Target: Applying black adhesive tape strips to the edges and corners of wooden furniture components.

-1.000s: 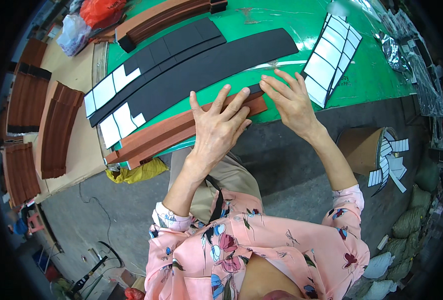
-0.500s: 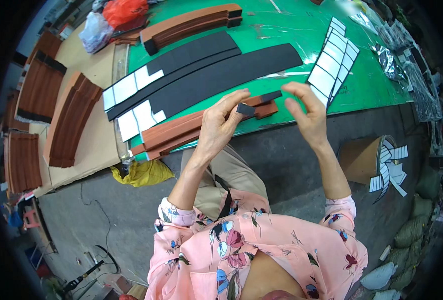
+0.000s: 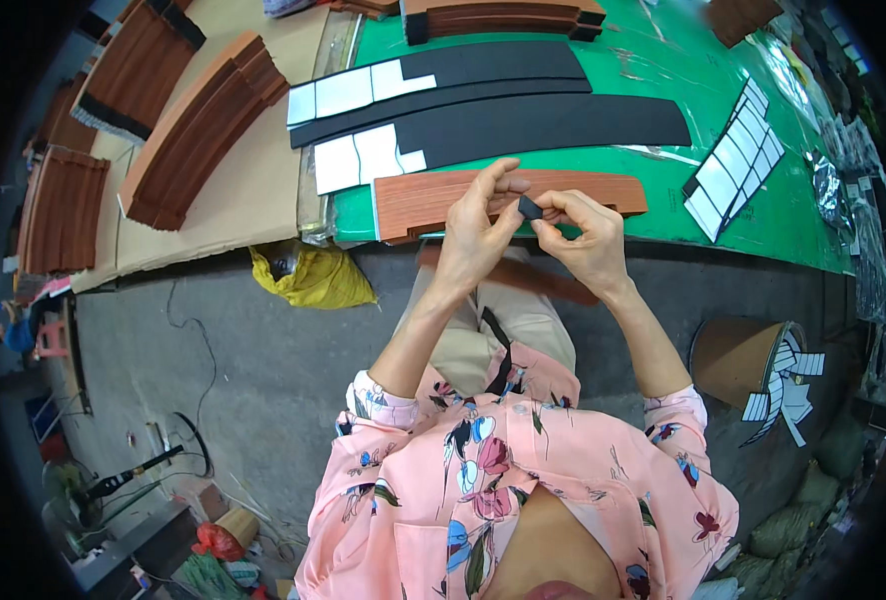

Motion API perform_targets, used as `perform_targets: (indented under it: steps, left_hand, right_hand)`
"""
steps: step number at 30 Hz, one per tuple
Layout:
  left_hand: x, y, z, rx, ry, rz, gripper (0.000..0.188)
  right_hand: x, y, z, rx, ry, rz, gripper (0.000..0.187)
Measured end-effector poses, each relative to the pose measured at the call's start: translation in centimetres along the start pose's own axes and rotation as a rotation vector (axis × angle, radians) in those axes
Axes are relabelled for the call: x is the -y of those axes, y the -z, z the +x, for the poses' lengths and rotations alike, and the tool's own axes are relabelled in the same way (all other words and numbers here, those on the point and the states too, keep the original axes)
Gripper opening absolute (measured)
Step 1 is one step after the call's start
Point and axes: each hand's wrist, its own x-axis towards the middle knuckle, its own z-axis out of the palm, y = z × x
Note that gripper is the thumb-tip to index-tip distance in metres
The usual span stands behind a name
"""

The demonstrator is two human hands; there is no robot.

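Observation:
Both hands are raised over the table's front edge, fingertips together at a small black foam piece. My left hand pinches it from the left, thumb and index finger together. My right hand has its thumb and fingertips closed on the other side of it. Behind the hands, a reddish-brown wood-grained strip lies along the green table edge, partly covered by my fingers. Below the edge, over my lap, is a second reddish-brown strip, blurred; what supports it is hidden.
Black foam sheets with white backing squares lie beyond the strip. White-backed pads lie on the right. Curved brown mouldings stand on the cardboard at left. A bin with white scraps stands on the floor at right; a yellow bag hangs at left.
My hands have come together on the small black piece; the right was apart before. One brown strip now shows below the table edge. The view has shifted, so the table things appear further right.

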Motion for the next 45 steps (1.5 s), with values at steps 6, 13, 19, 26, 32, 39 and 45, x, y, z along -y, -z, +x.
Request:
perform_targets:
  steps: [6,13,19,26,32,39,45]
  left_hand:
    - [0.6,5.5,-3.3,0.158,0.165,-0.018,0.027]
    - [7.7,6.8,-10.0,0.226,0.371,0.344,0.028]
    - [17.6,-4.0,-6.0,0.430,-0.138,1.015,0.062]
    - [22.1,-7.8,-1.4,0.775,-0.281,1.230,0.077]
    - [19.7,-8.8,1.6,1.199,-0.094,1.510,0.061]
    - [20.3,-3.3,-2.6,0.863,-0.411,1.129,0.027]
    - [10.4,-1.8,-9.2,0.680,-0.477,1.222,0.025]
  right_hand:
    - [-2.8,-0.7,-1.7,0.007,-0.185,0.029,0.022]
    - [-6.9,1.9,-9.1,-0.098,-0.560,0.738,0.022]
    - [-9.3,1.9,-13.0,-0.180,-0.690,0.780,0.026]
    - [-7.7,5.0,-17.9,-0.346,-0.733,0.781,0.026]
    - [-7.3,3.7,-18.8,-0.260,-0.770,0.783,0.029]
    - [-5.9,4.1,-18.4,-0.290,-0.663,0.868,0.031]
    - [-3.8,4.5,-15.4,-0.233,-0.509,0.842,0.027]
